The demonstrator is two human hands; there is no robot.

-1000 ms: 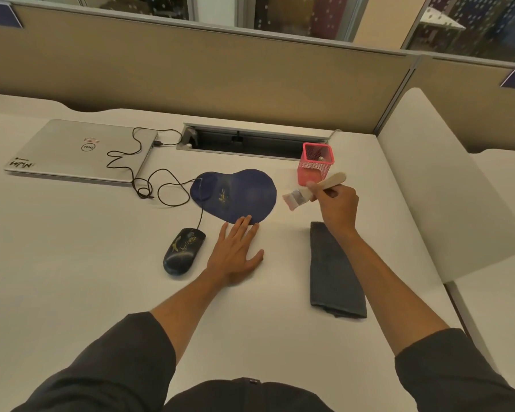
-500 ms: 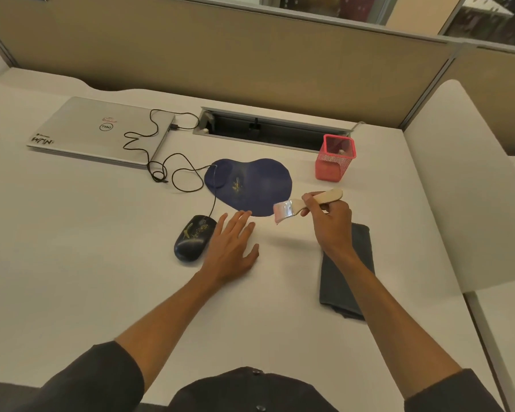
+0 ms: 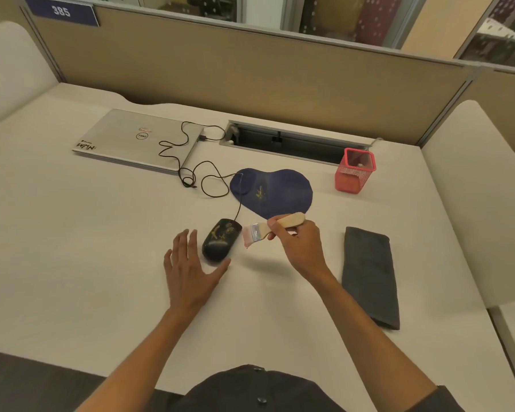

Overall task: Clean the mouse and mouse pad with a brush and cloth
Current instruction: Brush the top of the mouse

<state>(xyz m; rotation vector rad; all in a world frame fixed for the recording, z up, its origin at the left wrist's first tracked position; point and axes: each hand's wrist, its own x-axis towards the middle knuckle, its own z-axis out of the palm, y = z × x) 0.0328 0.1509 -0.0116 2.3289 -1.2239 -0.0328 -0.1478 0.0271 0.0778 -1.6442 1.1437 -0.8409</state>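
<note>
A black wired mouse with yellowish specks lies on the white desk, just in front of the dark blue mouse pad, which also carries a few specks. My left hand rests flat on the desk, fingers spread, its thumb beside the mouse's near end. My right hand grips the wooden handle of a small brush, whose pinkish bristles hover just right of the mouse. A folded dark grey cloth lies to the right of my right hand.
A closed silver laptop sits at the back left, with the mouse cable coiled beside it. A red mesh pen holder stands at the back right, in front of a cable slot. Beige partitions enclose the desk.
My right hand has carried the brush leftward and nearer, from beside the pen holder to next to the mouse. My left hand has shifted left, to the mouse's near side.
</note>
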